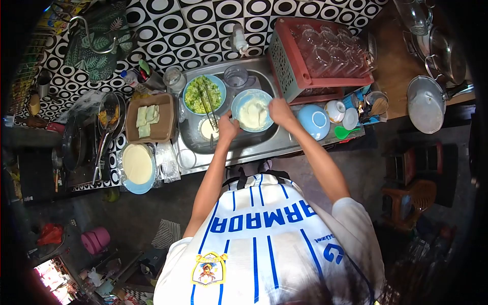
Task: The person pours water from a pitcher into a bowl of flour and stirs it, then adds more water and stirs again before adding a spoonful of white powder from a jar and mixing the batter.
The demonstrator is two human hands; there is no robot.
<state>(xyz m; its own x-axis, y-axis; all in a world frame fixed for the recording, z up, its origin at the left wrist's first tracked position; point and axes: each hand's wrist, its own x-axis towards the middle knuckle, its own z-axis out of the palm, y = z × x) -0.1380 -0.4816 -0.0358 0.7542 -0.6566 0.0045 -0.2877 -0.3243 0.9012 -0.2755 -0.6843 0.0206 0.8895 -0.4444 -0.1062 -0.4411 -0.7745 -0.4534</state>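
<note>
A light blue bowl (237, 104) with thick white batter (254, 115) in it is over the sink. My left hand (229, 130) grips its left rim, fingers partly hidden. My right hand (281, 113) is closed on the opposite rim. Just left of my left hand, metal tongs (207, 99) lie across a blue bowl (220, 86) of chopped greens (195, 96). Below that bowl is a small dish of pale liquid (208, 129), partly covered by the tongs. A clear mug (235, 77) stands behind the bowl I hold.
Left of the sink (229, 148), a brown tray (161, 127) holds folded pale wraps, with a plate of flat wrappers (137, 163) in front. A red dish rack (315, 81) of glasses stands right, beside an upturned blue bowl (313, 122) and a green spoon (345, 132). Pans (109, 112) sit far left.
</note>
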